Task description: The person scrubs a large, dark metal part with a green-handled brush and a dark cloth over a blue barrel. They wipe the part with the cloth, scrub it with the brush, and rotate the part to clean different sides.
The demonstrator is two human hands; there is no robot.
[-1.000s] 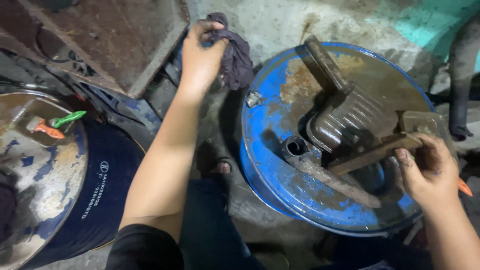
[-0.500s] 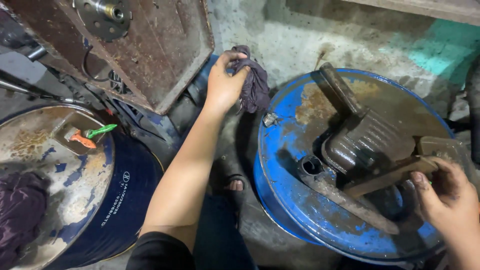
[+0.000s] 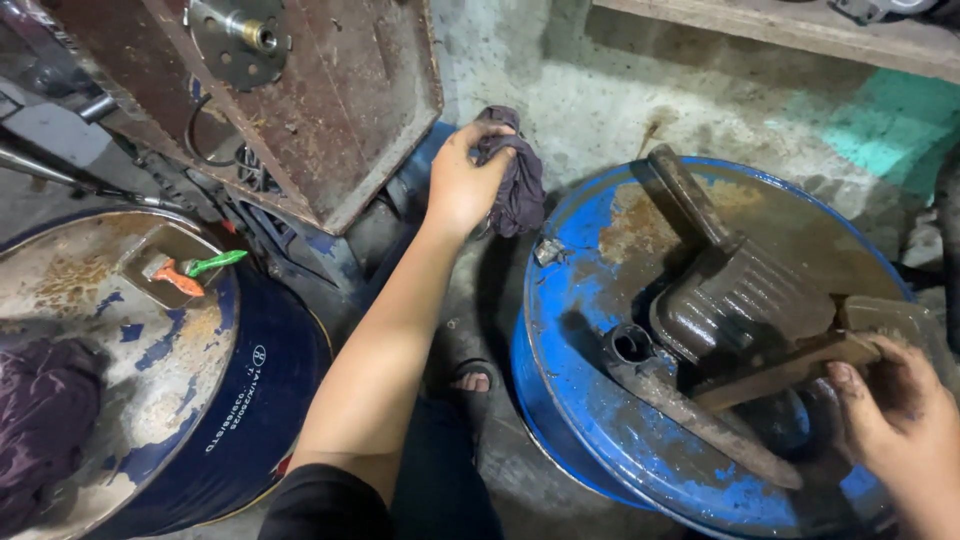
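Observation:
My left hand [image 3: 462, 182] is raised between two drums and grips a dark purple rag [image 3: 517, 180] that hangs from the fingers. My right hand [image 3: 897, 420], smeared with oil, holds the end of a flat rusty metal bar [image 3: 790, 370] at the right edge of the blue drum's top [image 3: 580, 300]. The bar leans against an oily ribbed metal casting [image 3: 740, 300] lying on that drum. A rusty tube with an open round end [image 3: 640, 352] lies below the casting.
A second drum [image 3: 150, 380] stands at the left, carrying a small tray with an orange and a green tool [image 3: 190, 272] and a dark cloth [image 3: 40, 420]. A rusty metal plate with a hub [image 3: 300, 90] leans at the upper left. My sandalled foot [image 3: 472, 378] rests on the concrete floor.
The view has tilted up and the scene has slid down and right in frame. My left hand still grips the rag, now a little closer to the blue drum. My right hand keeps its hold.

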